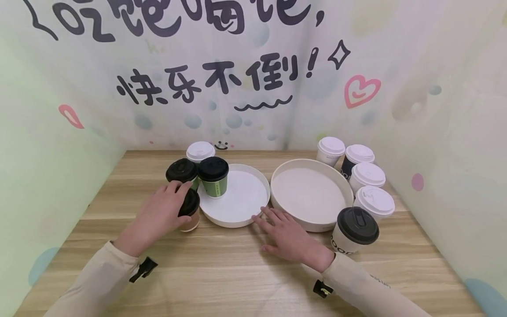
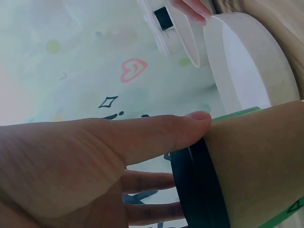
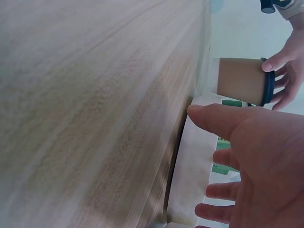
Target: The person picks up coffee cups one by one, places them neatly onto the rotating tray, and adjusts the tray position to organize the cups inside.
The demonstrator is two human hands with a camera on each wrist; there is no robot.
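Note:
My left hand (image 1: pixel 164 209) grips a brown paper coffee cup (image 1: pixel 191 221) by its black lid (image 2: pixel 199 180), the thumb on one side and fingers on the other. Whether the cup's base touches the table is hard to tell. Just right of it is a round white tray (image 1: pixel 241 217), bearing a green cup with a black lid (image 1: pixel 215 187) on its left part. My right hand (image 1: pixel 287 237) holds nothing; its extended fingers rest at the tray's front right rim. In the right wrist view, the brown cup (image 3: pixel 240 80) hangs from the left hand (image 3: pixel 292 59).
Behind the left hand stand another black-lidded cup (image 1: pixel 182 168) and a white-lidded cup (image 1: pixel 200 151). A round cream tray (image 1: pixel 313 191) adjoins the white one. Several white-lidded cups (image 1: pixel 368 174) line its right side, with a black-lidded white cup (image 1: pixel 355 231) in front.

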